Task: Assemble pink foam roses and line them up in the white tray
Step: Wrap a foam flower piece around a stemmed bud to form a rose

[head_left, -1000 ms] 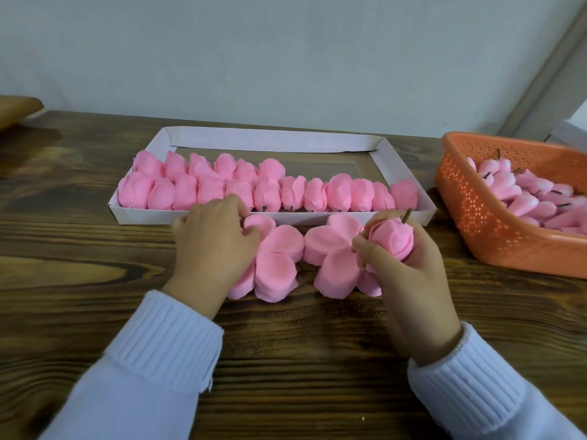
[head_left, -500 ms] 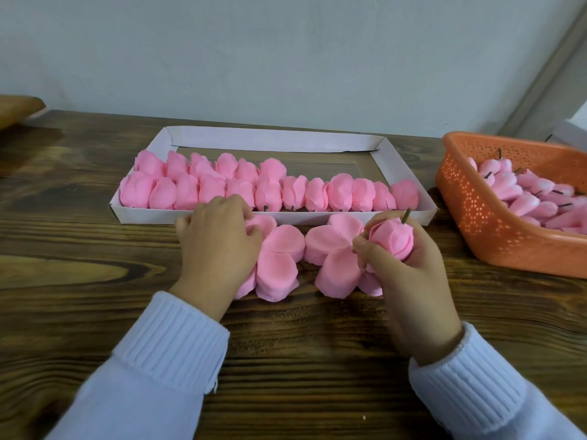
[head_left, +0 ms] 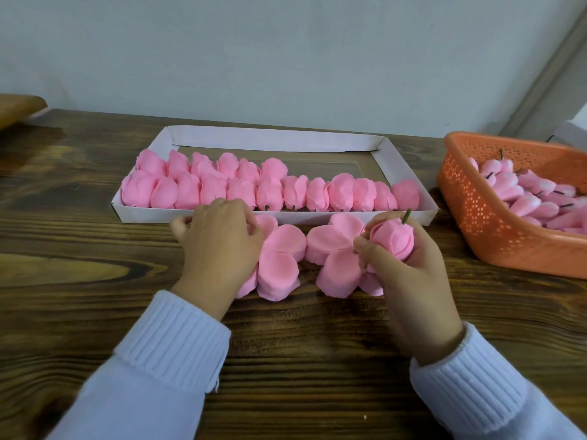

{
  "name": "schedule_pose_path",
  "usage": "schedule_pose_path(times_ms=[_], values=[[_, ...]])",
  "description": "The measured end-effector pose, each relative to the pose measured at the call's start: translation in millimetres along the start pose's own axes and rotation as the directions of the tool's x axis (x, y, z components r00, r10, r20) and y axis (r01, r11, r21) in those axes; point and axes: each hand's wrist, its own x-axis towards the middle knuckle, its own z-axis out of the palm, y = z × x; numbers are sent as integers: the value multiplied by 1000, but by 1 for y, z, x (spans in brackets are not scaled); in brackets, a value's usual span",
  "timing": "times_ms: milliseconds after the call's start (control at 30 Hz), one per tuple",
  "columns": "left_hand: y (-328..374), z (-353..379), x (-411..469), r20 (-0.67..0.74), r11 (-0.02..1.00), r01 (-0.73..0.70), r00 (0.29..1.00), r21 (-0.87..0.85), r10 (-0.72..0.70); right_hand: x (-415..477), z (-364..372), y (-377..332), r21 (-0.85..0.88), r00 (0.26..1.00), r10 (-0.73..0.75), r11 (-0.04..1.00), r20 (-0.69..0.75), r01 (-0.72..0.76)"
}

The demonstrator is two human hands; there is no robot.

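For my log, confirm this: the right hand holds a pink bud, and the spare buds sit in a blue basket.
Wrong in one respect: the basket is orange, not blue, as the head view shows. The right hand does hold a pink bud, and the spare buds sit in that basket.

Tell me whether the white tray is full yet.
Not full. The white tray holds roses along its near side; bare bottom shows behind them at right.

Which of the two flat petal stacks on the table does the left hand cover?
The left stack, before the white tray's left half: the left hand hides its left petals. The right stack sits beside the right hand, which grips a bud.
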Motion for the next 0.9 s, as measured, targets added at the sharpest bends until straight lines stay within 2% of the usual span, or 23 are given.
schedule_pose_path(times_ms=[200, 667, 900], values=[[1, -1, 0, -8, 1000, 8, 1000, -21, -8, 0, 0, 0, 2, 1000, -3, 1000, 3, 3], [2, -1, -3, -39, 999, -28, 999, 47, 30, -1, 0, -1, -18, 1000, 14, 1000, -8, -14], [5, -5, -3, -26, 1000, -14, 1000, 14, 14, -1, 0, -1, -22, 1000, 6, 1000, -8, -6]])
